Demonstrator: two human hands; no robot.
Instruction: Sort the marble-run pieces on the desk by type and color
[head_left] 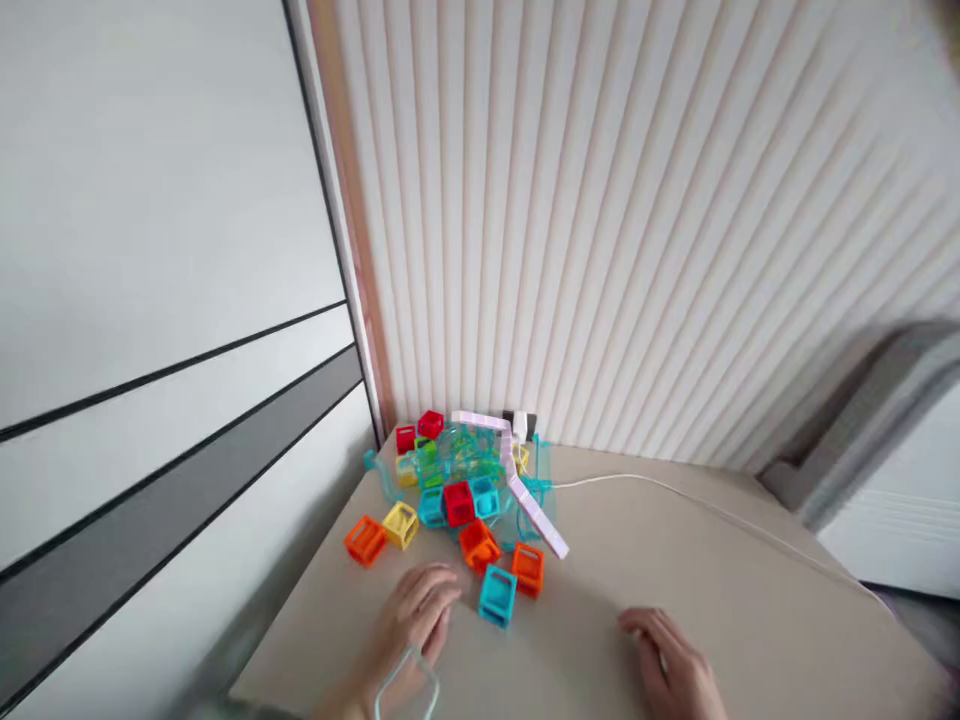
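Note:
A heap of hollow plastic cube frames lies at the table's far corner: red (458, 502), orange (365, 540), yellow (400, 524) and teal (497, 594) ones, with clear teal track pieces (465, 455) and a pale pink track strip (525, 490). My left hand (416, 615) rests flat on the table just left of the nearest teal cube, fingers stretched out, holding nothing. A clear frame piece (407, 685) lies over its wrist. My right hand (671, 665) lies palm down on the bare tabletop to the right, fingers loosely extended, empty.
The beige table (750, 620) meets a ribbed white wall (637, 220) behind and a white panelled wall (150, 250) on the left. A white cable (712, 510) runs from the heap across the table to the right. A small black and white object (521, 422) sits by the wall.

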